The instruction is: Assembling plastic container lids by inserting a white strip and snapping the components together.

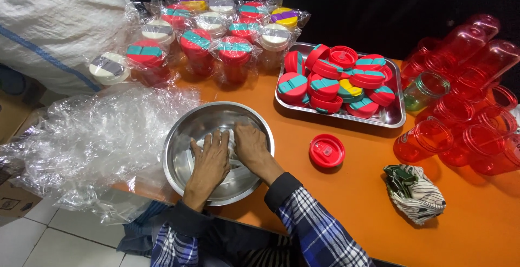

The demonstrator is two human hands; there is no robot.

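Hands flat on white pieces in bowl

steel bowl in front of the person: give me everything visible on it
The steel bowl is round, shiny, bare metal with a rolled rim, sitting upright at the near edge of the orange table, partly over the edge. Both hands are inside: the left hand and the right hand press palm-down on small white pieces lying in its bottom. Crumpled clear plastic wrap lies against its left side. A loose red lid lies apart to its right.
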